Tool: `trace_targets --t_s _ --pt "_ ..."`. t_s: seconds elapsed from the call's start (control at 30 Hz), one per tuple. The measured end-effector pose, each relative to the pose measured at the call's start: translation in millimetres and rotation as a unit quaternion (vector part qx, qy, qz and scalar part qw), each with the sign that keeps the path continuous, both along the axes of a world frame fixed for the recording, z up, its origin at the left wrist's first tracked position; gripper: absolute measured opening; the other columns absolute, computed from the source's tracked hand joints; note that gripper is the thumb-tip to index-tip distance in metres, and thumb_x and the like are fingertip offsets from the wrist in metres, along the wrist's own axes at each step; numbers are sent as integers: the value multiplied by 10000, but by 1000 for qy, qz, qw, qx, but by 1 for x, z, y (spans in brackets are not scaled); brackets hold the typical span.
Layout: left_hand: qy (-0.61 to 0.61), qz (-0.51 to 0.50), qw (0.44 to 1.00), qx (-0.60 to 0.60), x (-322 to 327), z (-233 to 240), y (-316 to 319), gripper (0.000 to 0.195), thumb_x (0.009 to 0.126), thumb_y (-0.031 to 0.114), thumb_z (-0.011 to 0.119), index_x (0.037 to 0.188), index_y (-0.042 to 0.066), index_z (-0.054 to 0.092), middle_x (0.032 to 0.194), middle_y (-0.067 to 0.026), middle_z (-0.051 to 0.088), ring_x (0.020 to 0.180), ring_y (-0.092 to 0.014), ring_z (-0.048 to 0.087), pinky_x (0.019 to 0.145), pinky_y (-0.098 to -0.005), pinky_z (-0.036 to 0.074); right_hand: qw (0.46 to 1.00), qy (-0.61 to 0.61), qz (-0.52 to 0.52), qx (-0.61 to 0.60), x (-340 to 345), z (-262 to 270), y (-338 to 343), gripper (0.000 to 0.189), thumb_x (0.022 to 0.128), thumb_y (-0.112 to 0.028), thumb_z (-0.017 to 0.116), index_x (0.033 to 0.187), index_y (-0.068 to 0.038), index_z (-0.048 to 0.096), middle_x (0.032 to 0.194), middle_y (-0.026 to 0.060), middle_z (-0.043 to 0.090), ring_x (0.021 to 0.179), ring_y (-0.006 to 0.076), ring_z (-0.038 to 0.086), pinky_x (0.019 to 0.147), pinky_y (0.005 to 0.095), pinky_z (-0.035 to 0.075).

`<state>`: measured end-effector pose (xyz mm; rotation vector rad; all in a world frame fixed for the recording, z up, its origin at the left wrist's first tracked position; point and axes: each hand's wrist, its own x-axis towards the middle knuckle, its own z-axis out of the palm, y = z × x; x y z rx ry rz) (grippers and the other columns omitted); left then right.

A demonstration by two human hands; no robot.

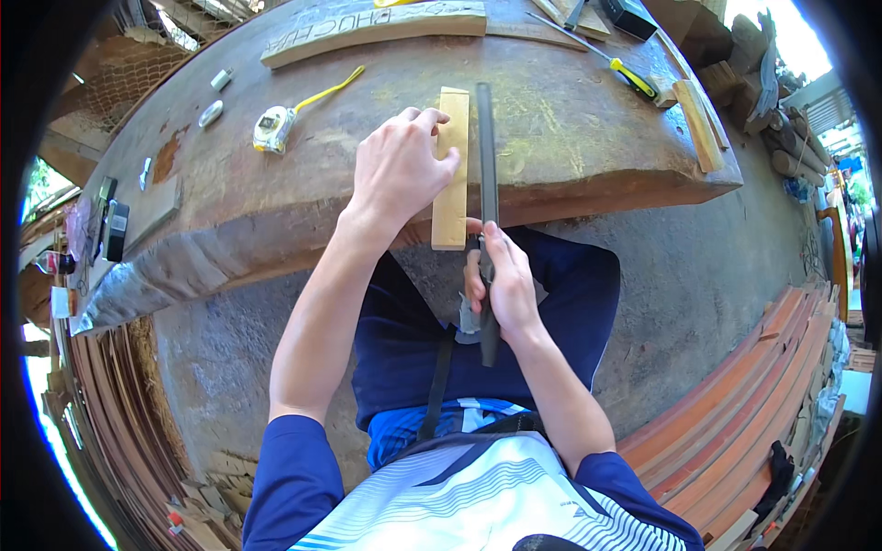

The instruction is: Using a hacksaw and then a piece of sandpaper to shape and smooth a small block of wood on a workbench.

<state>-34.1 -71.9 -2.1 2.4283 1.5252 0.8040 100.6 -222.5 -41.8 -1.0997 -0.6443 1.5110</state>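
Note:
A pale rectangular wood block [451, 200] lies lengthwise on the thick wooden tabletop [400, 89], its near end jutting past the front edge. My left hand [406, 162] is at the block's left side, with the thumb and a fingertip over it; whether it grips or only rests there is unclear. In my right hand [510, 289] is a long, flat, dark metal file [488, 158], held around its lower part. The file points away from me, just right of the block, with a narrow gap between them.
A tape measure [273, 129] with its yellow blade partly out lies left. Farther back is a board [375, 31] bearing lettering. A yellow-black screwdriver [634, 79] and a wood offcut [697, 127] lie right. Stacked planks [737, 386] cover the floor at lower right.

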Motion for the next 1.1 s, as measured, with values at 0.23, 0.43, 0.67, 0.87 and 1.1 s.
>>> trace_targets --t_s 0.23,0.43,0.67,0.87,1.1 --pt "127 58 989 -53 21 14 19 487 884 430 733 1211 69 735 1143 -133 747 1023 -337 735 918 -430 577 989 -133 12 64 62 -5 -14 254 1077 -269 351 1191 -62 443 643 24 474 522 103 441 505 256 419" --pt "185 1 980 -76 11 25 30 555 839 432 749 1261 73 723 1178 -151 715 1037 -351 720 949 -439 571 923 -373 85 51 89 28 -30 175 1047 -83 515 1205 -9 502 688 82 553 594 189 560 591 343 432" --pt "158 -70 985 -22 -21 8 34 565 906 481 704 1312 89 698 1234 -131 686 1149 -333 670 996 -440 540 789 -596 1 147 66 24 -14 156 1060 -140 551 1171 -31 551 758 203 691 718 426 695 602 518 541" --pt "46 -59 996 39 -16 -18 34 543 955 519 701 1256 67 710 1208 -99 698 1149 -326 657 990 -423 533 719 -681 34 137 38 19 7 131 1074 -141 517 1084 -10 523 715 216 701 646 409 710 534 487 561" --pt "50 -60 994 82 -16 -26 33 520 975 476 693 1214 14 709 1184 -96 702 1155 -304 647 1003 -422 526 672 -733 48 94 33 31 7 192 1095 -166 491 1028 5 544 773 229 728 652 386 731 544 457 589"
